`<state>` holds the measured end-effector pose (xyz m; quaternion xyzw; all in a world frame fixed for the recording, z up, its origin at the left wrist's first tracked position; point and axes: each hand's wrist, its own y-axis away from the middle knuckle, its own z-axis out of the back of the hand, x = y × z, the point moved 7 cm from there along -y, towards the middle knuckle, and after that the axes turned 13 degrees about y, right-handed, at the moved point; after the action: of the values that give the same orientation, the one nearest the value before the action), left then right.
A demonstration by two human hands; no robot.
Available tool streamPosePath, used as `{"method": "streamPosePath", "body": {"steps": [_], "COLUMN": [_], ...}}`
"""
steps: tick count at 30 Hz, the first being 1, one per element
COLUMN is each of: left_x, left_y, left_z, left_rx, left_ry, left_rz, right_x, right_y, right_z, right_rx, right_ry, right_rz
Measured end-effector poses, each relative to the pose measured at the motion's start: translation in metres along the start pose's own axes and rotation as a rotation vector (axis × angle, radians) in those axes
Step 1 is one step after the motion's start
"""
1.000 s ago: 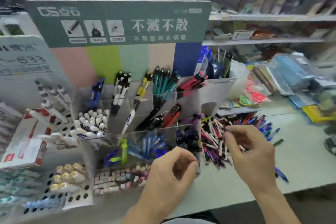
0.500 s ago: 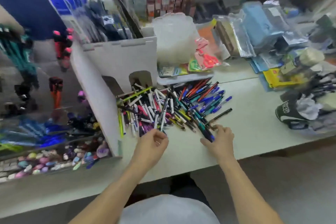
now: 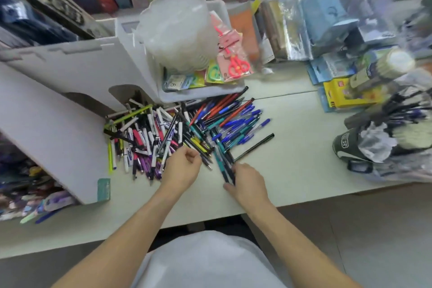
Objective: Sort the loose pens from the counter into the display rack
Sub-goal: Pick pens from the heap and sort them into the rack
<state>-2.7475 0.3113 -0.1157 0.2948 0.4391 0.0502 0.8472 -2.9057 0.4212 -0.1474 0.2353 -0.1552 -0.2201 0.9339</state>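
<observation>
The step in hand looks like gathering: picking matching pens out of the heap before carrying them to the rack. The sprawling heap of loose multicoloured plastic pens (image 3: 177,133) lies on the pale grey worktop (image 3: 292,147), pressed against the side wall of the white cardboard display rack (image 3: 58,128), whose filled compartments show only dimly at the far left edge.

The right hand (image 3: 249,182) grips a small bundle of dark teal and black pens (image 3: 225,166) at the heap's near edge, fingers curled round their lower ends. The left hand (image 3: 183,166) sits just beside it with fingers curled in toward the palm over the near pens; whether it actually pinches one cannot be told. A single black pen (image 3: 256,146) lies a little apart to the right of the pile.

Most of the heap is unsorted, so the task seems far from finished. The next move probably calls for squaring the bundle so the tips align, then swinging left to find the compartment holding matching teal pens.
</observation>
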Motion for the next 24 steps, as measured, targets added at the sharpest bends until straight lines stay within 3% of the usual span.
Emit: {"method": "streamPosePath", "body": {"steps": [4,8,10,13,16,18,21,24], "left_x": [0.009,0.034,0.035,0.029,0.024,0.023,0.027,0.023], "left_y": [-0.007,0.000,-0.001,-0.006,-0.010,-0.009,-0.010,-0.005], "left_z": [-0.024,-0.049,-0.052,-0.050,-0.048,-0.049,-0.053,-0.053], "left_rx": [0.125,0.247,0.206,0.153,0.113,0.112,0.145,0.194], "left_ry": [-0.027,0.166,0.180,-0.043,-0.102,-0.114,-0.198,-0.031], "left_rz": [0.137,0.354,0.342,0.239,0.206,0.223,0.220,0.234], "right_x": [0.008,0.004,0.006,0.015,0.005,-0.030,-0.073,-0.078], "right_y": [-0.012,-0.015,-0.015,-0.011,-0.011,-0.023,-0.041,-0.071], "right_z": [0.002,-0.001,-0.001,-0.002,0.002,0.024,0.063,0.069], "right_rx": [0.057,0.132,0.142,0.198,0.308,0.162,-0.202,-0.247], "right_ry": [-0.038,-0.266,-0.351,-0.454,-0.401,-0.414,-0.371,-0.266], "right_rz": [0.008,-0.034,-0.014,0.059,0.097,-0.095,-0.347,-0.423]}}
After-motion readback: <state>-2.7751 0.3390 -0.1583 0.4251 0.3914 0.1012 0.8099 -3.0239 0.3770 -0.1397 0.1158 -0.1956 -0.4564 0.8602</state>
